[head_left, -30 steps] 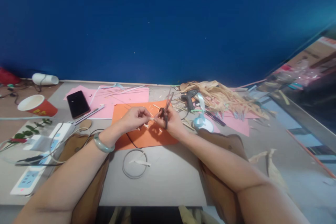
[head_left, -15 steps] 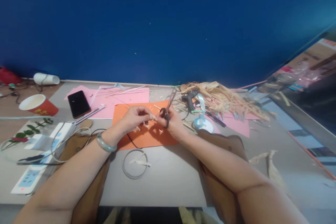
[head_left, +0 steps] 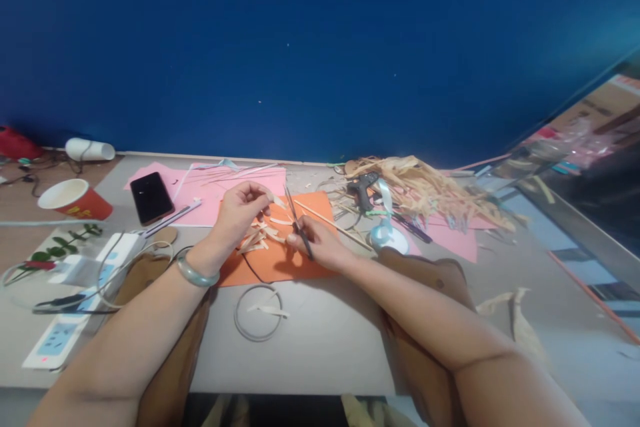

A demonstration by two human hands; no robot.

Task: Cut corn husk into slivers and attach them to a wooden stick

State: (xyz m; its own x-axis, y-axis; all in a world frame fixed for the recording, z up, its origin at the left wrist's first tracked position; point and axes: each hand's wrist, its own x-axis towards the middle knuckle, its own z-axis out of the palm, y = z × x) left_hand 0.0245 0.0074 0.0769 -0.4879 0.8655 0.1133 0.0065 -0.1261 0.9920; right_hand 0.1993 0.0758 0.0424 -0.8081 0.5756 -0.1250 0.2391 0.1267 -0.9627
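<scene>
My left hand (head_left: 245,208) pinches a small pale strip (head_left: 280,202) between thumb and fingertips, above the orange sheet (head_left: 300,268). In my right hand (head_left: 317,241) is a pair of dark scissors (head_left: 291,203), the fingers closed round its handles and the blades pointing up and away from me. The blades stand just to the right of the pale strip, and I cannot tell whether they touch it. Several cut pale strips (head_left: 257,238) lie on the orange sheet below my hands. A thin stick (head_left: 345,232) slants across the sheet's right edge.
Right of the sheet lie a black glue gun (head_left: 363,188), a blue ribbon roll (head_left: 384,235) and a heap of raffia-like strands (head_left: 420,187). To the left are a phone (head_left: 151,197), a paper cup (head_left: 75,199) and a power strip (head_left: 57,337) with cables. A grey ring (head_left: 237,323) lies in front.
My hands have drawn apart, the left going up and left, the right slightly down and left. The scissors have swung to point leftward, and the strips on the orange sheet are now in plain view.
</scene>
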